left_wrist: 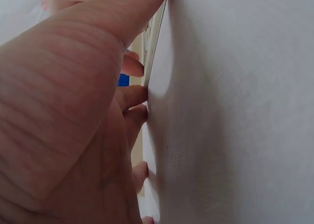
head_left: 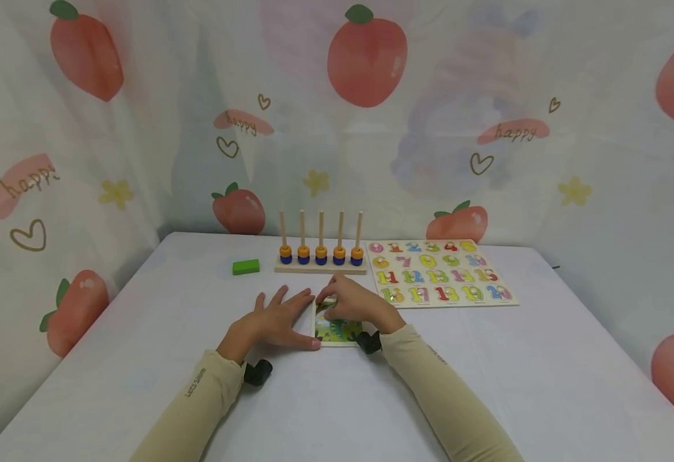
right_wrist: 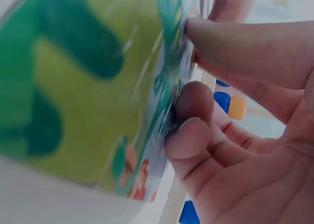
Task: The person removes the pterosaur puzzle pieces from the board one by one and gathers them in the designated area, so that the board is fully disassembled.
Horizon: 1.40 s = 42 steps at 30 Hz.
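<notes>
A small square picture board [head_left: 337, 333] with a glossy green jungle scene lies flat on the table. My left hand [head_left: 276, 321] rests spread at its left edge, the thumb at the near left corner and the fingers straight. In the left wrist view, the left fingertips [left_wrist: 142, 170] rest on the cloth along the board's side. My right hand [head_left: 354, 301] is over the board's far half, fingers bent. Close up, the right thumb and fingertips [right_wrist: 189, 140] touch the picture surface [right_wrist: 98, 111]; I cannot tell whether they pinch a piece of it.
Behind the board stands a wooden peg rack [head_left: 321, 269] with blue and orange beads on its pegs. A number puzzle board [head_left: 441, 273] lies to its right, a green block [head_left: 246, 267] to its left. A printed curtain [head_left: 337, 147] hangs behind the white table [head_left: 314, 410].
</notes>
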Available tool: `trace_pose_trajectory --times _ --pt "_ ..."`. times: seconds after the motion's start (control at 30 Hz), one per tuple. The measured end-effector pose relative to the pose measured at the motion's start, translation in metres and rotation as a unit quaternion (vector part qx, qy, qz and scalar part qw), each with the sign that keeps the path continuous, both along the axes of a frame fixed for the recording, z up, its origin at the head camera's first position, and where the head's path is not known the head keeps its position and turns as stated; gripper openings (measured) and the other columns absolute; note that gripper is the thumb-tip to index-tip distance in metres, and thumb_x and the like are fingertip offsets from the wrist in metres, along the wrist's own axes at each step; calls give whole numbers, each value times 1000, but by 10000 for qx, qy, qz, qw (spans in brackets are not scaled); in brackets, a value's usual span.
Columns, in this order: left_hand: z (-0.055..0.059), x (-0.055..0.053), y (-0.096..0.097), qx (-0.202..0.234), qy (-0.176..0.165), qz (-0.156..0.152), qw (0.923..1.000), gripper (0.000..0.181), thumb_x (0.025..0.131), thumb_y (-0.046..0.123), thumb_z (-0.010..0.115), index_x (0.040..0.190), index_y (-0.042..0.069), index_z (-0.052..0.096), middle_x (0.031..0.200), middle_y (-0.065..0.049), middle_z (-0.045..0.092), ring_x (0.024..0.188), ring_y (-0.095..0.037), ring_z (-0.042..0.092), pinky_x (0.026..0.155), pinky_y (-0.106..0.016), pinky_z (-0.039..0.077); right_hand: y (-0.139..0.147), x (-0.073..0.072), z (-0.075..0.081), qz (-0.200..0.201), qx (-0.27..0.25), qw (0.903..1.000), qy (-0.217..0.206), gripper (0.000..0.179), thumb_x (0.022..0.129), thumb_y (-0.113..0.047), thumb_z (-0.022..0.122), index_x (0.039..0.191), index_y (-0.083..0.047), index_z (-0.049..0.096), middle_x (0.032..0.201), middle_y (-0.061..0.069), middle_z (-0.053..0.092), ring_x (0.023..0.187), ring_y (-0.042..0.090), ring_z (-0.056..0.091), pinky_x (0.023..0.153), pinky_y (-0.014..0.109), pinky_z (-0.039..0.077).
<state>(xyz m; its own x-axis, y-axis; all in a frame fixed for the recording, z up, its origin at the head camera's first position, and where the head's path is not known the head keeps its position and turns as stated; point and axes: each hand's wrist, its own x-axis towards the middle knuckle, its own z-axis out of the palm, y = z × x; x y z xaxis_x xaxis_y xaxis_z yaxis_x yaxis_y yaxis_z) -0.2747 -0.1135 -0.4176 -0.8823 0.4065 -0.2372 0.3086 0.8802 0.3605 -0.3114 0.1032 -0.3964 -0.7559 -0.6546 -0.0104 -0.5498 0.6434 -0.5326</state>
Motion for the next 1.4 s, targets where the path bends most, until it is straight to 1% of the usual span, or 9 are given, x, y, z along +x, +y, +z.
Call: trace_pose_trajectory --times 0.13,0.3,0.47,0.6,0.73,0.93,1.07,1.27,1.4 --pt "2 0 0 -28 -2 -18 10000 111 84 72 78 171 23 30 178 3 22 164 -40 1 120 -77 -5 -2 2 0 -22 -91 9999 -58 27 91 -2 83 117 0 78 116 13 58 104 27 56 95 39 50" --pt "3 -2 0 -69 17 -77 9999 112 85 73 77 172 22 28 178 2 21 163 -40 1 121 -76 -5 -3 1 -1 -177 -227 9993 -238 30 90 -2 82 118 0 70 120 14 54 108 26 55 100 43 51" --pt "4 -3 0 -106 27 -86 9999 110 85 73 76 171 22 30 178 2 20 163 -41 1 121 -76 -5 -1 -4 -4 -124 -520 9982 -264 29 90 1 77 116 -4 63 119 12 61 102 23 57 94 40 52" --pt "4 -4 0 -148 56 -81 9998 109 86 72 77 171 22 30 178 2 20 163 -41 1 121 -76 -5 3 -6 -4 -36 -819 9963 -241 21 95 3 70 116 -3 67 109 9 70 94 19 63 89 36 55" --pt "3 -5 1 -178 37 -86 9998 110 86 72 77 171 22 29 178 3 20 163 -41 1 121 -76 -5 6 -6 -6 -55 -1028 9944 -220 18 98 2 67 114 -3 71 102 6 72 89 16 63 84 33 54" --pt "4 -2 4 -171 -44 -73 9998 110 86 71 77 171 21 29 178 2 20 163 -40 1 121 -75 -6 10 -4 -6 -490 -1202 9909 -368 15 98 -1 68 113 -4 72 100 4 71 89 17 63 83 33 54" --pt "5 -1 5 -128 -57 -45 9999 110 86 71 77 171 20 31 178 0 20 163 -41 1 121 -75 -6 16 -1 0 -786 -1433 9856 -424 14 98 -1 69 112 -4 73 102 5 72 91 20 64 84 35 56" --pt "3 -1 5 -180 -105 0 9998 109 86 72 77 171 23 30 179 2 18 163 -41 -1 122 -75 -6 28 2 7 -1001 -1762 9773 -622 13 100 -4 70 112 -1 72 100 8 70 86 21 63 76 32 57" --pt "2 -1 4 -223 -118 37 9997 110 86 73 76 171 23 30 179 2 18 163 -42 -1 121 -75 -5 40 3 11 -1168 -1818 9744 -620 12 101 -5 71 112 -2 71 98 8 70 81 21 64 75 34 58"
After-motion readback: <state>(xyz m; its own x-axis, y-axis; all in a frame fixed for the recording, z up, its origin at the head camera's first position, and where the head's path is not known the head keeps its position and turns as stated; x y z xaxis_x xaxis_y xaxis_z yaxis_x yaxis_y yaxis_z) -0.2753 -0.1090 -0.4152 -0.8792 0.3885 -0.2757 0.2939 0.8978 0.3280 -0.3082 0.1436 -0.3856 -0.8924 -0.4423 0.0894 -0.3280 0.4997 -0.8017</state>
